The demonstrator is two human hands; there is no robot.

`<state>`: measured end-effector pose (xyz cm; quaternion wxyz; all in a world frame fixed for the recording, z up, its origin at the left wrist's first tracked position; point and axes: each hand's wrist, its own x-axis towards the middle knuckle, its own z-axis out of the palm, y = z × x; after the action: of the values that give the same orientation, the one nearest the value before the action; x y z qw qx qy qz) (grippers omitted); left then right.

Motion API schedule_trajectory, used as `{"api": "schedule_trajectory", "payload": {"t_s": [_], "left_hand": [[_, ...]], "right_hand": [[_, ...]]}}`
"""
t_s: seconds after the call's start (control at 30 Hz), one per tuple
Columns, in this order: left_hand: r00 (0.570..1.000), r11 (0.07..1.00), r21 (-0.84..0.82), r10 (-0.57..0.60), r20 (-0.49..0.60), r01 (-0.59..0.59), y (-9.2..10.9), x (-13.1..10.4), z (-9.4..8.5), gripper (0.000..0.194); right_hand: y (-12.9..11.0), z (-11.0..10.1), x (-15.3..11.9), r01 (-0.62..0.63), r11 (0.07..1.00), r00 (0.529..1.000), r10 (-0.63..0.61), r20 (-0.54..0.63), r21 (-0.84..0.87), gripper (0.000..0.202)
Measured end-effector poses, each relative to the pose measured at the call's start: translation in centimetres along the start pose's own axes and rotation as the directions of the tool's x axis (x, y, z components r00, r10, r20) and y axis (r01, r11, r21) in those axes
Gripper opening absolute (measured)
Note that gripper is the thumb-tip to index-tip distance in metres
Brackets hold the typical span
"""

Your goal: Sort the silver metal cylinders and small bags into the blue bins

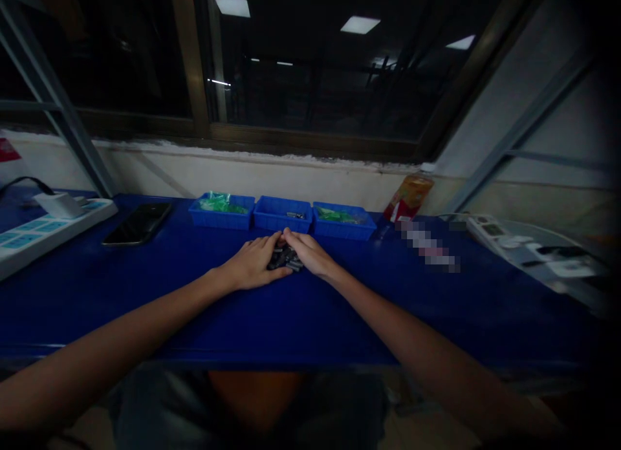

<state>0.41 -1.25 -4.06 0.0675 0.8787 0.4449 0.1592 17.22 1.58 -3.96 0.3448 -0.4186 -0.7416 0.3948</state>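
Possibly, some of the small dark metallic pieces (290, 264) could be scattered over the blue worktop (272, 327) if the cupped hands were pressed together unevenly, since a gap is left on the near side of the heap. A piece might also be trapped under a palm and dragged astray, or the middle blue bin (283, 222) might be nudged if the fingertips were pushed too far forward.

The heap is enclosed on the worktop between both hands, just in front of the middle bin. By the left hand (250, 264) it is bordered with loosely extended fingers, the thumb being spread wide along the near edge. By the right hand (313, 253) it is covered at the far side, with the fingers held nearly straight and close together; whether any piece is pinched beneath them cannot be told.
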Motion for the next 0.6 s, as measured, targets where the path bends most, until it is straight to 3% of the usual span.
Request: {"api": "schedule_trajectory", "payload": {"t_s": [0.17, 0.27, 0.47, 0.6], "left_hand": [[1.0, 1.0, -0.019, -0.009, 0.001, 0.009, -0.2, 0.0, 0.0, 0.081], [1.0, 0.998, -0.054, 0.015, 0.024, -0.014, -0.8, 0.0, -0.7, 0.076], [0.988, 0.98, -0.166, 0.126, 0.092, -0.11, -4.4, -0.4, -3.3, 0.042], [0.972, 0.968, -0.165, 0.208, 0.109, -0.189, -5.7, -0.3, -3.2, 0.032]], "right_hand": [[-0.6, 0.3, 0.0, -0.009, 0.997, 1.0, 0.007, 0.024, 0.08, 0.058], [-0.5, 0.6, 0.0, 0.015, 0.999, 1.0, -0.015, 0.015, 0.041, 0.051], [0.0, 0.8, 0.0, 0.113, 0.988, 0.994, -0.112, 0.012, -0.106, 0.023], [0.1, 0.6, 0.5, 0.068, 0.997, 0.996, -0.071, -0.06, -0.041, 0.022]]}}
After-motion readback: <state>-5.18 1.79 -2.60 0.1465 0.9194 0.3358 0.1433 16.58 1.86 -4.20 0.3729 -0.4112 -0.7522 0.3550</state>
